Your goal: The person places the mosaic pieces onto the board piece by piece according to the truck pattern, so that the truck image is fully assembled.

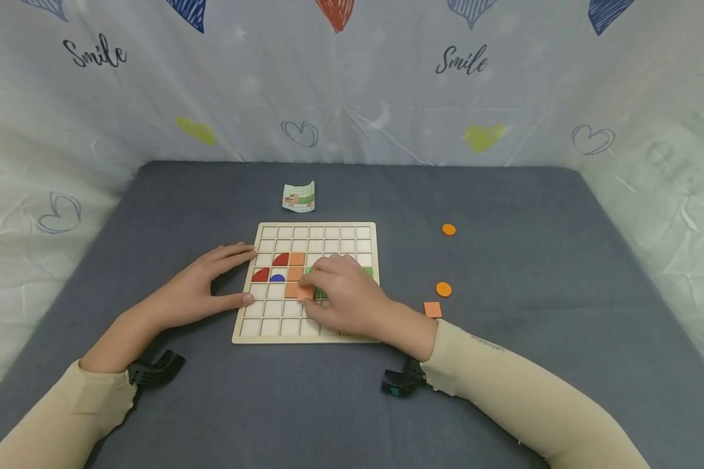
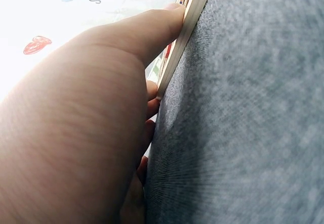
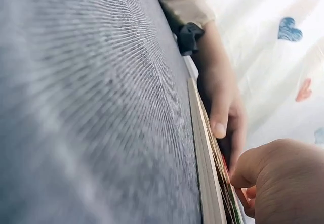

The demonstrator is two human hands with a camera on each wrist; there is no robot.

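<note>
A square wooden grid board lies on the cloth, with red quarter-circle tiles, a blue half-circle tile, orange square tiles and green tiles in its cells. Over the middle of the board, my right hand pinches an orange square tile between thumb and fingers, beside the lowest orange square of a column. That hand hides several cells under it. Extended, the fingers and thumb of my left hand touch the board's left edge, as the thumb in the left wrist view also shows.
Behind the board lies a small picture card with curled corners. To the right are two orange round tiles and another orange square tile, close to the right forearm. A printed white curtain hangs behind the grey-covered table.
</note>
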